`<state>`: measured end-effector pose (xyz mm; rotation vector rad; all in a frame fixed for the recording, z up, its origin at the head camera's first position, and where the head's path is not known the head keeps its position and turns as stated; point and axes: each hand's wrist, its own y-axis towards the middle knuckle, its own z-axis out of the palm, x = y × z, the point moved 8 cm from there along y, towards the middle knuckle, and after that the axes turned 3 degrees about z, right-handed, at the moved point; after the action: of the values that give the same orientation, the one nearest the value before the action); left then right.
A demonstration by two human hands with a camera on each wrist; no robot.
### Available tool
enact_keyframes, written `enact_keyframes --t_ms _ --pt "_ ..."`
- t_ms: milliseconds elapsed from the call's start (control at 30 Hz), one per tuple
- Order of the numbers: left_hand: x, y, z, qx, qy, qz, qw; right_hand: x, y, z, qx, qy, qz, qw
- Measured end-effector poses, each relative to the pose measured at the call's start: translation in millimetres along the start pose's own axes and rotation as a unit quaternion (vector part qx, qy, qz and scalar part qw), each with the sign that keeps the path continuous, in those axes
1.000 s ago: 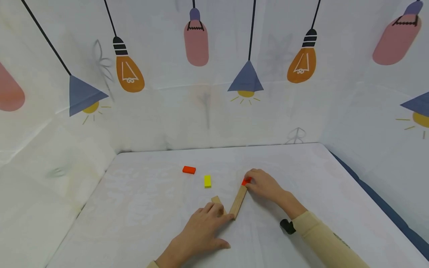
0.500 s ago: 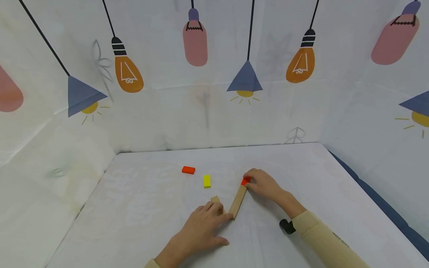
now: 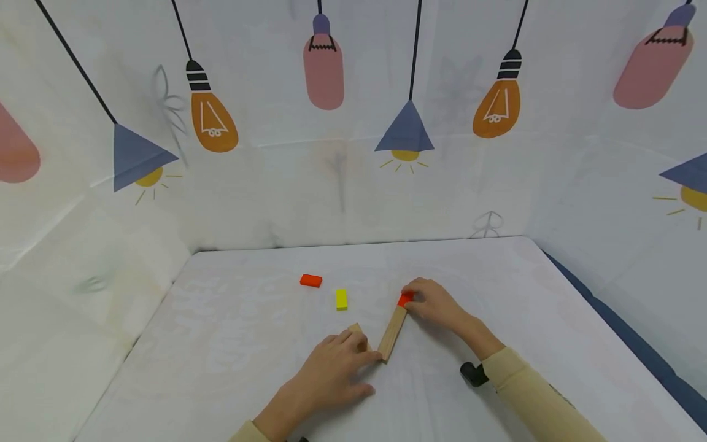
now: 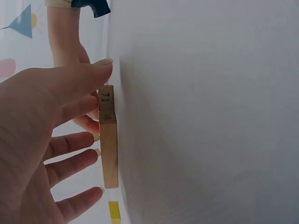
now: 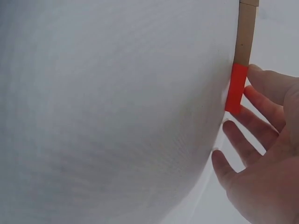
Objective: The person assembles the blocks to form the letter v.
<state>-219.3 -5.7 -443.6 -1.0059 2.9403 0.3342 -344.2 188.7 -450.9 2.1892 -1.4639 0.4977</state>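
Two plain wooden blocks form a V on the white table; the right block (image 3: 393,334) slants away to a red block (image 3: 405,299) set against its far end. My right hand (image 3: 439,307) pinches that red block (image 5: 237,88) between thumb and fingertips. Over the left wooden block (image 3: 355,328) lies my left hand (image 3: 334,371), its fingers extended and partly hiding it. The index fingertip touches near the corner of the V. In the left wrist view, the fingertips lie along the wooden block (image 4: 109,154), and printed digits show on the end of the other block (image 4: 106,97).
A yellow block (image 3: 341,299) stands or lies beyond the left hand. Farther back and left is another red block (image 3: 311,280). White cloth walls printed with lamps (image 3: 405,129) rise behind and beside the table (image 3: 237,344).
My left hand has shifted slightly left, its thumb closer to the fingers. The right hand keeps its place on the red block, and the blocks look unmoved.
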Motion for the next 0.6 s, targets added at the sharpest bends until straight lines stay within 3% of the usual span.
enact_keyframes --t_ms 233,367,600 --pt "8.2 4.9 -8.9 -0.002 -0.018 -0.007 0.9998 -6.0 0.0 0.0 0.004 0.023 0.007 0.9997" --pt "24.5 6.3 -16.6 -0.001 -0.025 -0.043 0.9987 -9.1 0.1 0.7 0.008 0.032 0.015 0.9993" --pt "54.0 4.3 -35.3 -0.041 0.001 -0.074 0.9964 -8.0 -1.3 -0.1 0.005 0.054 0.014 0.9984"
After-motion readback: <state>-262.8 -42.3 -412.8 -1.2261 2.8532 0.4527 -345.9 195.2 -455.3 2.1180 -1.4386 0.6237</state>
